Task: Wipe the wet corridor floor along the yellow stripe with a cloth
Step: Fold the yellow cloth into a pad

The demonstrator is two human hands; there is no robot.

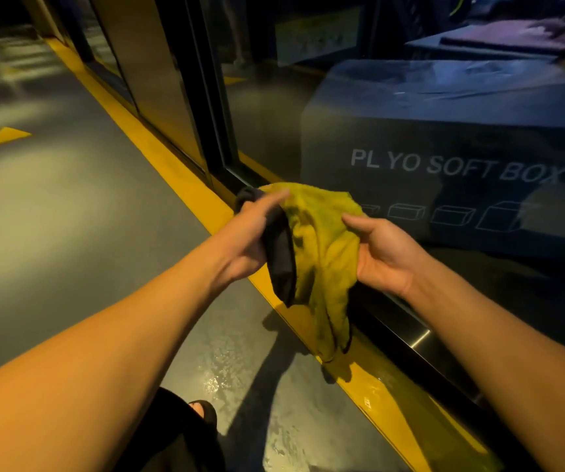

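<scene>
Cloth [322, 247], yellow, gripped by both hands [257, 233] [381, 255] before box [444, 137] lettered "PL YO SOFT BOX".

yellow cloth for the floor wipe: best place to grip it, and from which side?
Grip the yellow cloth at its bunched upper part, coming from above. The left hand and right hand hold it there from either side, in the air, and its lower end dangles over the yellow stripe. Gathering that loose tail into a pad would probably suit wiping.
</scene>
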